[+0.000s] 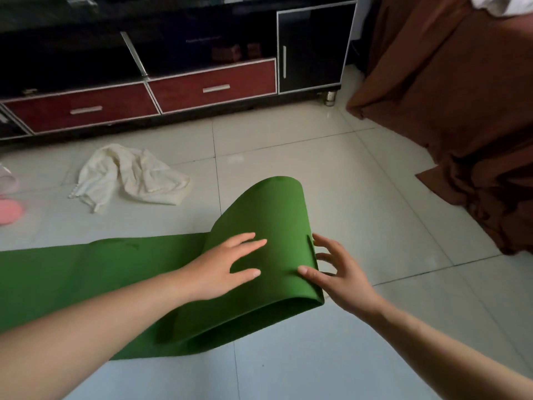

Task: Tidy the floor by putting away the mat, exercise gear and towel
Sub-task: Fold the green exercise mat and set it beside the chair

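The floor (pixel 288 134) is laid with pale, glossy tiles with thin dark joints, and it fills the middle and lower part of the frame. A green mat (pixel 86 272) lies flat on it across the lower left, its right end curled up into a loose roll at centre, while a crumpled cream towel (pixel 129 174) lies on the tiles at centre left. At the far left edge sit pink items (pixel 8 210), cut off; a low cabinet (pixel 173 90) stands along the top, and brown cloth (pixel 461 125) drapes onto the tiles at the right.

Pale tiled floor (pixel 317 174); black/red TV cabinet (pixel 202 82); brown drape (pixel 450 111).
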